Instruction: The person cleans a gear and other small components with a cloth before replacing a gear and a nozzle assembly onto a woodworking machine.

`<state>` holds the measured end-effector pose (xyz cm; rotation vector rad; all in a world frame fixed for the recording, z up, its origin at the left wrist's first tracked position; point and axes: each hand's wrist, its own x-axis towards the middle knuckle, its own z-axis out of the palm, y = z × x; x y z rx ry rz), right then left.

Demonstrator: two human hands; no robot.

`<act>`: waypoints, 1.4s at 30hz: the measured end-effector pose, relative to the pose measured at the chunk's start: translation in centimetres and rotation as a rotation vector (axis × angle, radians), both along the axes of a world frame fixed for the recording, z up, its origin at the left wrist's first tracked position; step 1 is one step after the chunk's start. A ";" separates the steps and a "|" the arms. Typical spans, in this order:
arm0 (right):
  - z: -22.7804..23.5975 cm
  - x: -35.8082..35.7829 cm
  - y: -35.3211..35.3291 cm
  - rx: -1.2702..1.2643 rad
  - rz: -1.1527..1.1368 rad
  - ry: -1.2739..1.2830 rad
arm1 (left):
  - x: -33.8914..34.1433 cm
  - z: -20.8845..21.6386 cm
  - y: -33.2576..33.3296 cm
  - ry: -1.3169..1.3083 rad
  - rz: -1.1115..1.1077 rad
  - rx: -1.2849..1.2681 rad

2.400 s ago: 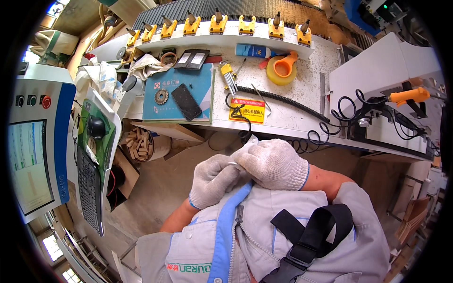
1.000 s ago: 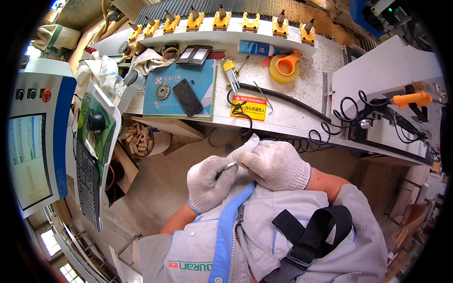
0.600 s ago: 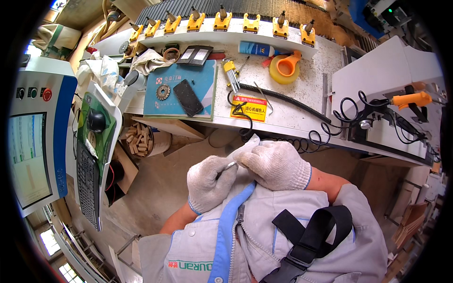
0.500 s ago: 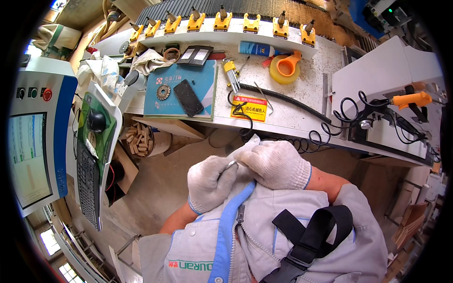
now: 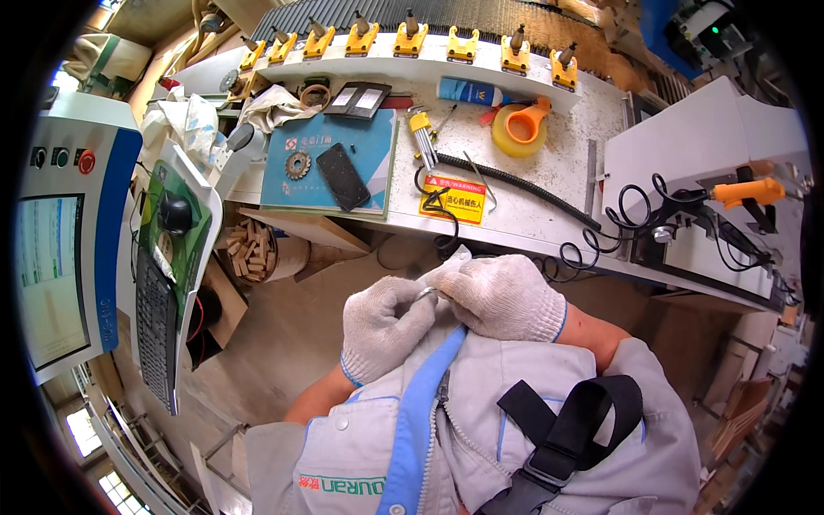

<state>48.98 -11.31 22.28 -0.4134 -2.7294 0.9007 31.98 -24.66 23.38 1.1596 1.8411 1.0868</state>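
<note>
Close in front of my chest, my left hand (image 5: pixel 384 326) and my right hand (image 5: pixel 506 300), both in knitted white gloves, meet at the fingertips. My left thumb and fingers pinch a small curved silver metal piece (image 5: pixel 427 293); most of it is covered, so its kind cannot be told. Right beside it, the fingers of my right hand are pressed together against a pale cloth (image 5: pixel 462 256), whose corner sticks out beyond them. The right fingertips touch or nearly touch the metal piece. Below the hands lies the blue-edged front of my grey jacket (image 5: pixel 425 403).
Ahead, a white bench (image 5: pixel 524 206) carries a phone (image 5: pixel 342 176) and toothed cutter (image 5: pixel 297 165) on a blue folder, hex keys (image 5: pixel 422 142), tape (image 5: pixel 518 137) and yellow tool holders (image 5: pixel 410 39). A keyboard (image 5: pixel 157 330) and control panel (image 5: pixel 64 257) stand left; an orange-handled air gun (image 5: pixel 747 190) is right.
My left thumb and index finger have shifted up slightly around the metal piece, with a wider gap behind them. The right hand stays nearly in place. The view has tilted a little.
</note>
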 end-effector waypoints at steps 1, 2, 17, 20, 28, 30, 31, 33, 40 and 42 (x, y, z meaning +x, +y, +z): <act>0.0 0.0 0.0 0.007 0.004 -0.007 | 0.0 0.0 0.0 -0.008 0.000 -0.009; -0.1 0.0 0.0 0.015 0.009 -0.013 | -0.1 0.0 0.0 -0.016 0.001 -0.018; -0.2 0.1 -0.1 0.003 -0.002 -0.047 | 0.1 -0.2 -0.1 0.018 0.038 0.039; 0.1 0.1 -0.4 0.022 -0.010 -0.120 | 0.1 -0.6 -0.1 0.069 0.026 0.100; -0.1 0.0 -0.4 0.102 0.019 -0.094 | -0.2 -0.3 0.1 0.207 -0.045 0.135; 0.2 0.0 -0.4 0.110 0.025 -0.119 | -0.3 -0.1 0.1 0.231 -0.067 0.139; 0.2 0.0 -0.5 0.114 0.021 -0.114 | -0.3 -0.1 0.1 0.239 -0.082 0.133; 0.1 0.0 -0.6 0.121 0.011 -0.103 | -0.4 0.0 0.0 0.256 -0.113 0.122; -0.1 0.0 -1.0 0.059 -0.095 -0.251 | -0.6 0.0 -0.6 0.261 -0.124 0.208; -0.1 0.4 -1.3 0.063 -0.118 -0.185 | -0.2 0.2 -0.5 0.223 -0.057 0.239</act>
